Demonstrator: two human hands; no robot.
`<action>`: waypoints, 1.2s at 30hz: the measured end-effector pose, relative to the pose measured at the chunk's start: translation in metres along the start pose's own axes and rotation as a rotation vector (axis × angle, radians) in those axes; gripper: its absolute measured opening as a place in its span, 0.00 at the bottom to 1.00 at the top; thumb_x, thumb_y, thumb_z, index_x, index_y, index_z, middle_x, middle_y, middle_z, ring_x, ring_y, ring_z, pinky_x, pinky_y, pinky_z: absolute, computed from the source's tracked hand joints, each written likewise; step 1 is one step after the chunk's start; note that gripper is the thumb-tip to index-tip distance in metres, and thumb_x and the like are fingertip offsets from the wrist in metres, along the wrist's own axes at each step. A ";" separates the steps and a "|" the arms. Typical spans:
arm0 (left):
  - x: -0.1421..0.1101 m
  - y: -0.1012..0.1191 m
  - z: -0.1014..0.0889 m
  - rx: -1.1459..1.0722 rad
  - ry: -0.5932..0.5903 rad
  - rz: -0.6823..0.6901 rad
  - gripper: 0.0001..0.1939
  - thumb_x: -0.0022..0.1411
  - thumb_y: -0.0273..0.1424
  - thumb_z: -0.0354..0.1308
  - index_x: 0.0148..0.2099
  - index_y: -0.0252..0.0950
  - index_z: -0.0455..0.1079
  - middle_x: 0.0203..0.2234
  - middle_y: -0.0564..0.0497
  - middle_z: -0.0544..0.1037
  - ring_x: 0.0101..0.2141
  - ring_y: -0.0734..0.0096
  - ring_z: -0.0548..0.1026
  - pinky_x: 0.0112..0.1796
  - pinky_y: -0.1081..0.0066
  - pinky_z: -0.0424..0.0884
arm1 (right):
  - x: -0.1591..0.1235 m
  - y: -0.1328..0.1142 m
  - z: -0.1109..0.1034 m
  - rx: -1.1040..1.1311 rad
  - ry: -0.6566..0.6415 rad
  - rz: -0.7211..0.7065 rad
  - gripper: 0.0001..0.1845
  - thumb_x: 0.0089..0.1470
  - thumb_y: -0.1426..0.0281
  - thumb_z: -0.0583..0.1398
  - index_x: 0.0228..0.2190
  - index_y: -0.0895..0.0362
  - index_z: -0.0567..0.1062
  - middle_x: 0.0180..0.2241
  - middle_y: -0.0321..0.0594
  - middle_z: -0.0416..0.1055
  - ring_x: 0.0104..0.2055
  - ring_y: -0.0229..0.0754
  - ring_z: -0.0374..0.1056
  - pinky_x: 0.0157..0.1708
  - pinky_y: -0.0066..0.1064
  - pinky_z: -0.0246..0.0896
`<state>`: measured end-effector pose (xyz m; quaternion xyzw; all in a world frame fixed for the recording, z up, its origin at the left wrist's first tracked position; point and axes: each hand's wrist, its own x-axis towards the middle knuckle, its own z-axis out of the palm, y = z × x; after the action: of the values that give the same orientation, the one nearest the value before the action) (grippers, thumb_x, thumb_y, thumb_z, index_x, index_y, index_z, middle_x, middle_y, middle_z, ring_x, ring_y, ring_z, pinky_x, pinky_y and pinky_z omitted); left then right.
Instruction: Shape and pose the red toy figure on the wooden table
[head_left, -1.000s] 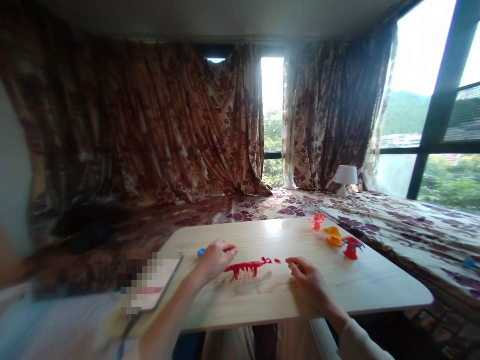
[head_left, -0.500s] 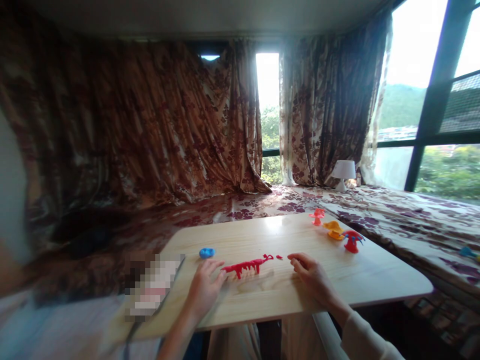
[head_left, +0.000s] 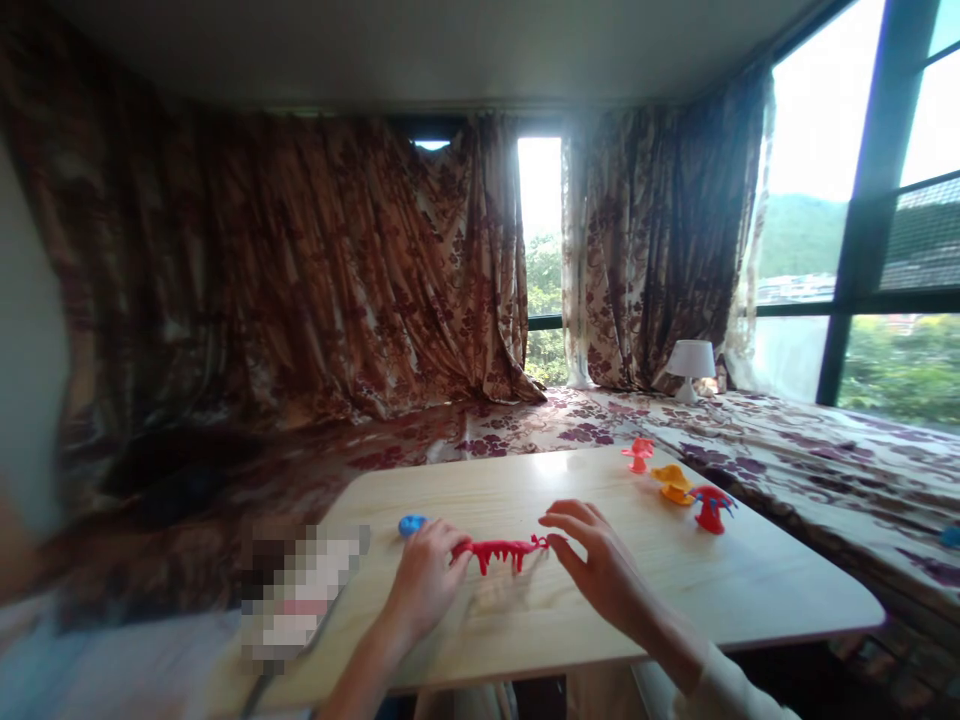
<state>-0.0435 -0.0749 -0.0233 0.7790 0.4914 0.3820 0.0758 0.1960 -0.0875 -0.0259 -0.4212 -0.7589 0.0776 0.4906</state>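
Fingers of the left hand (head_left: pixel 426 568) pinch the near-left end of the long red figure (head_left: pixel 501 552). Right hand (head_left: pixel 604 565): thumb and forefinger a narrow gap apart at the figure's looped end; from my feed I cannot tell contact. Figure lies mid-table, between both hands; whether its legs touch the table (head_left: pixel 765 580) I cannot tell. Blue lump (head_left: pixel 411 525) just beyond left knuckles. Pixelated panel (head_left: pixel 307 595) at table's left: any writing unreadable to me.
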 end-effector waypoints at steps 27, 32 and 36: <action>-0.029 0.089 -0.025 -0.624 -0.047 -0.260 0.17 0.57 0.43 0.53 0.37 0.35 0.75 0.33 0.49 0.78 0.38 0.62 0.72 0.43 0.66 0.64 | 0.006 -0.062 -0.020 0.719 -0.333 0.277 0.16 0.54 0.59 0.59 0.36 0.58 0.78 0.27 0.36 0.69 0.26 0.35 0.62 0.27 0.26 0.59; -0.030 0.089 -0.025 -0.597 -0.037 -0.259 0.15 0.56 0.41 0.53 0.33 0.35 0.74 0.30 0.50 0.79 0.36 0.63 0.73 0.42 0.67 0.65 | 0.005 -0.058 -0.015 0.678 -0.312 0.239 0.15 0.54 0.60 0.60 0.35 0.58 0.79 0.29 0.38 0.69 0.30 0.36 0.63 0.29 0.25 0.58; -0.033 0.095 -0.026 -0.449 0.084 -0.215 0.11 0.54 0.38 0.55 0.29 0.37 0.72 0.27 0.51 0.78 0.34 0.62 0.73 0.43 0.63 0.65 | 0.006 -0.062 -0.015 0.665 -0.324 0.259 0.16 0.54 0.60 0.60 0.35 0.59 0.79 0.29 0.38 0.69 0.29 0.35 0.62 0.28 0.25 0.57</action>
<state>-0.0014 -0.1567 0.0241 0.6693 0.4769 0.5034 0.2666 0.1720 -0.1269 0.0186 -0.3136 -0.7005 0.4462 0.4603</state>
